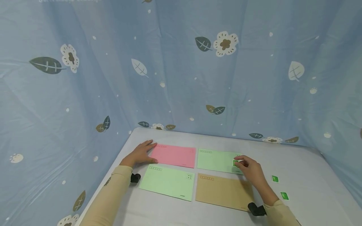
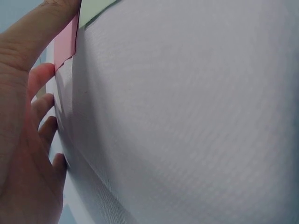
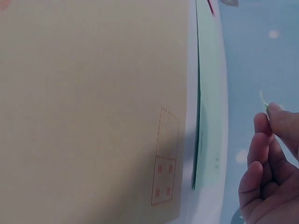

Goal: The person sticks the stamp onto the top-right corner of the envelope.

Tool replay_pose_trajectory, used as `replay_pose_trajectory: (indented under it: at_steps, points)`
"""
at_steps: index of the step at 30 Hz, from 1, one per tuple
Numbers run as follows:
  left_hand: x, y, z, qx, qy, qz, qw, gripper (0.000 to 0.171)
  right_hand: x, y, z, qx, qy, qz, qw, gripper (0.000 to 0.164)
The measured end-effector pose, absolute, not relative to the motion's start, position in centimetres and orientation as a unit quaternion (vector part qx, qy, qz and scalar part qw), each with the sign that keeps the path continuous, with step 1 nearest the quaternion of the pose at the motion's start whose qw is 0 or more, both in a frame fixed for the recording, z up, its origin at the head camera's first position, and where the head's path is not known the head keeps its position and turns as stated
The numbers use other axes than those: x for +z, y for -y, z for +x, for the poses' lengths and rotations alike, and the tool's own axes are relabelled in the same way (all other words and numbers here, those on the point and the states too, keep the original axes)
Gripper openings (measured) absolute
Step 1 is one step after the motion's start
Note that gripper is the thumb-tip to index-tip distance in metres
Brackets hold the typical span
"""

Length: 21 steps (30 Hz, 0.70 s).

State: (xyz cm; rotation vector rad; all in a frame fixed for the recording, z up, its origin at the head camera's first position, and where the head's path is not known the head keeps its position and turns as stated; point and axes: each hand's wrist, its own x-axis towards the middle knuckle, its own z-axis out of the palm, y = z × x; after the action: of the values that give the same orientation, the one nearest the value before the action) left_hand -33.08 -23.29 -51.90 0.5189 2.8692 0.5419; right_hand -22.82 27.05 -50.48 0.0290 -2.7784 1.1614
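Between thumb and fingertips, my right hand (image 1: 251, 169) pinches a small green stamp (image 1: 235, 163) with a pale border. It is over the right end of the far green envelope (image 1: 216, 160). In the right wrist view the stamp (image 3: 266, 107) appears edge-on, raised off the paper. My left hand (image 1: 140, 153) rests with fingers spread around the left end of a pink envelope (image 1: 175, 156), its thumb at the near edge. In the left wrist view that thumb hides part of the pink envelope (image 2: 65, 44).
Nearer lie another green envelope (image 1: 167, 182) and a brown envelope (image 1: 223, 192), partly under the right forearm. Two more green stamps, one farther back (image 1: 275, 179) and one nearer (image 1: 284, 196), lie at the right on the white table (image 1: 308, 175). A patterned blue curtain (image 1: 181, 78) hangs behind.
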Motion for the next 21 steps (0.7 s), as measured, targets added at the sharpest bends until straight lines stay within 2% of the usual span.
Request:
replay_pose_trajectory:
  at_steps: [11, 21]
  points:
    - [-51.1, 23.0, -32.7, 0.193, -0.962, 0.170, 0.089, 0.102, -50.7, -26.2, -23.4, 0.397, 0.917, 0.015, 0.028, 0.028]
    - [-51.3, 23.2, -32.7, 0.194, -0.962, 0.170, 0.091, 0.101, -51.0, -25.4, -23.8, 0.408, 0.912, 0.027, 0.031, 0.028]
